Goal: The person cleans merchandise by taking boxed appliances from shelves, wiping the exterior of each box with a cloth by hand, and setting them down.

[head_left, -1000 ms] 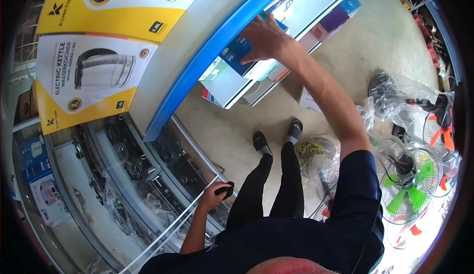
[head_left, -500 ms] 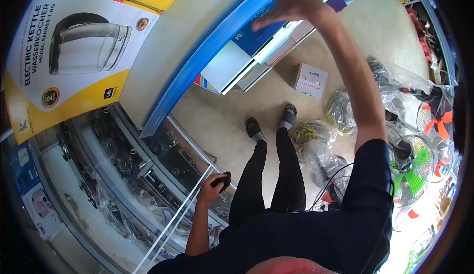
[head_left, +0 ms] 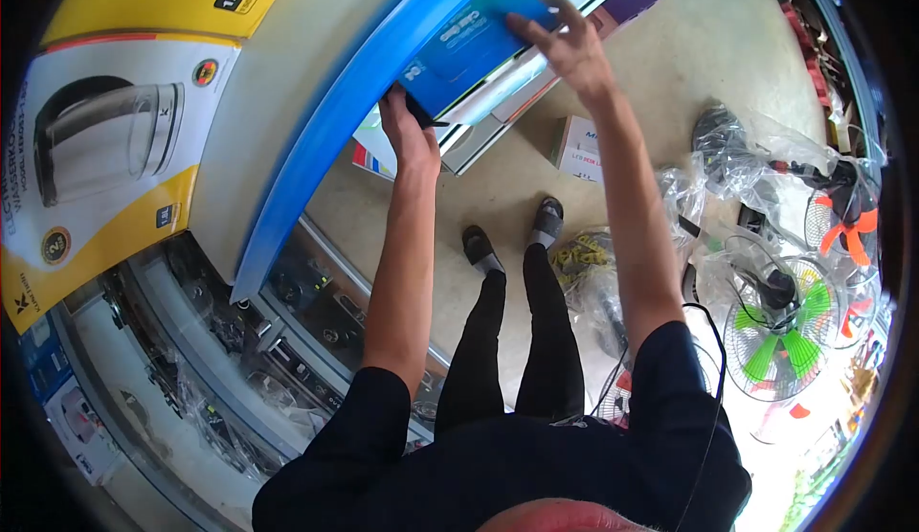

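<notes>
A blue box point(head_left: 469, 45) with pale lettering stands on the shelf behind the blue shelf edge. My right hand point(head_left: 574, 51) is closed on its right end, thumb on the printed face and fingers at the far edge. At the box's lower left corner is my left hand point(head_left: 410, 135), fingers partly hidden by the shelf edge. A small black thing point(head_left: 419, 111), whose kind I cannot make out, is in the left hand, against the box.
A yellow-and-white electric kettle box point(head_left: 115, 149) stands at upper left, beside the blue shelf edge point(head_left: 316, 154). Glass shelves with stoves point(head_left: 278, 350) lie below. On the floor are a desk lamp box point(head_left: 579, 152), plastic-wrapped goods point(head_left: 723, 144) and a green-bladed fan point(head_left: 785, 340).
My left hand has risen from beside my hip to the box's lower left corner, still with the black thing. My right hand has gone from above the box to its right end.
</notes>
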`<state>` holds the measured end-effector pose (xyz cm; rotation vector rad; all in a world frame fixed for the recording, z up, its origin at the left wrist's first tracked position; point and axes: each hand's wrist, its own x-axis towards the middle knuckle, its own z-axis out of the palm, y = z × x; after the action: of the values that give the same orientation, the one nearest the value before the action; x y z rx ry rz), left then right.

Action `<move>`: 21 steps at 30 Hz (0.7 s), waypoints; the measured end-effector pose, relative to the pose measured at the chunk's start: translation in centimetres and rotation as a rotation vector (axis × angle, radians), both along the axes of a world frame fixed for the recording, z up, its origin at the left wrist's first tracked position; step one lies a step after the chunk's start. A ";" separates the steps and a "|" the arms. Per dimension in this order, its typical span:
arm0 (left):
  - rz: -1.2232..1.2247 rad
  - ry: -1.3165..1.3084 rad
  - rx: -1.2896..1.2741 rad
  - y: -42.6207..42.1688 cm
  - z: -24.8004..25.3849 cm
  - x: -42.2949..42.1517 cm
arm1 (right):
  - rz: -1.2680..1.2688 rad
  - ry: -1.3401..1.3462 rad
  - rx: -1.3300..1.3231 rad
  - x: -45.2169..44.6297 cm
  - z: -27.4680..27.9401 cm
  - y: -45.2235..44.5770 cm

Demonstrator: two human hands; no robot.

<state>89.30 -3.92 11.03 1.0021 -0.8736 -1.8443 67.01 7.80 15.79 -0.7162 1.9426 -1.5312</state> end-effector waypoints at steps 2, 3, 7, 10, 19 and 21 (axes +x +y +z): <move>0.006 0.041 0.039 -0.1 0.1 -0.3 | -0.022 0.004 0.018 1.7 0.2 1.0; -0.034 0.048 0.053 -0.2 0.3 0.0 | -0.048 -0.014 0.027 2.2 1.0 1.4; -0.124 -0.007 0.025 -1.2 -0.1 0.9 | -0.023 -0.104 0.106 1.4 0.5 2.4; -0.166 -0.073 -0.002 -1.1 -0.2 0.7 | 0.073 -0.312 0.030 1.0 0.9 3.2; -0.426 -0.289 -0.548 6.3 6.3 2.0 | -0.078 -0.490 -0.199 6.3 2.5 18.7; -0.414 -0.394 -0.696 9.5 10.0 1.7 | -0.190 -0.492 -0.085 8.3 1.8 22.8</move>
<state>90.97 5.55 21.08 0.7673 -1.9163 -1.4691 75.31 30.64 17.59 -0.1599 1.6128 -1.7156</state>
